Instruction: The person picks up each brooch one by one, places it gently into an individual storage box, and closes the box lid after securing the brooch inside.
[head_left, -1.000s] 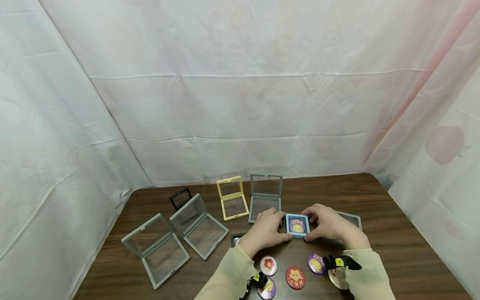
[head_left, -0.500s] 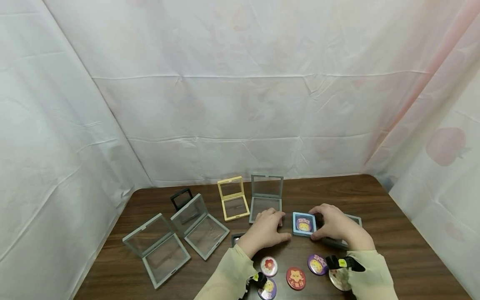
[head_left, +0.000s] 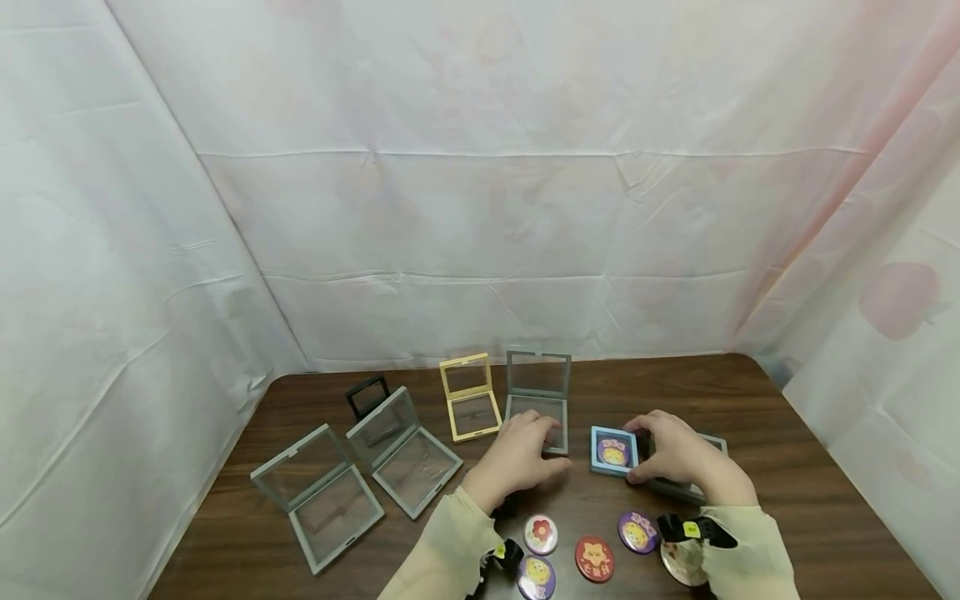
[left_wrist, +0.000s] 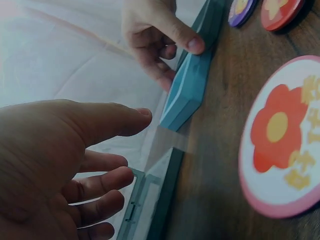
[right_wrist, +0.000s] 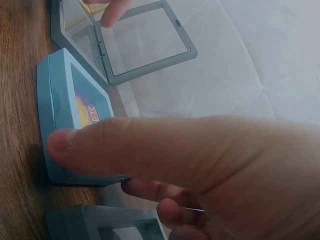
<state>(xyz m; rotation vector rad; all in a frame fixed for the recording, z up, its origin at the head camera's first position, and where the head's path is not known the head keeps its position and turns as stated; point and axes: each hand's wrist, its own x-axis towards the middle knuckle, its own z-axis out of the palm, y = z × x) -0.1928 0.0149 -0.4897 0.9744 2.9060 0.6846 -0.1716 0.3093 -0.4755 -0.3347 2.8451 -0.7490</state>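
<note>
A small closed blue frame (head_left: 614, 451) with a purple badge inside lies on the table. My right hand (head_left: 686, 457) grips its right side between thumb and fingers; in the right wrist view the thumb (right_wrist: 62, 141) presses on the frame's near edge (right_wrist: 47, 107). My left hand (head_left: 517, 457) is open to the left of the blue frame, not touching it, over the front of an open grey frame (head_left: 537, 407). In the left wrist view the left hand (left_wrist: 75, 160) holds nothing, its fingers loosely bent.
Two open grey frames (head_left: 336, 518) (head_left: 417, 472), a black frame (head_left: 367, 397) and a yellow frame (head_left: 474, 416) stand to the left. Another grey frame (head_left: 714, 442) lies partly behind the right hand. Several round badges, one red (head_left: 595, 559), one with a flower (head_left: 541, 534), lie in front.
The blue frame has shifted right in the right hand's grip. The left hand has let go of it and moved away leftward.
</note>
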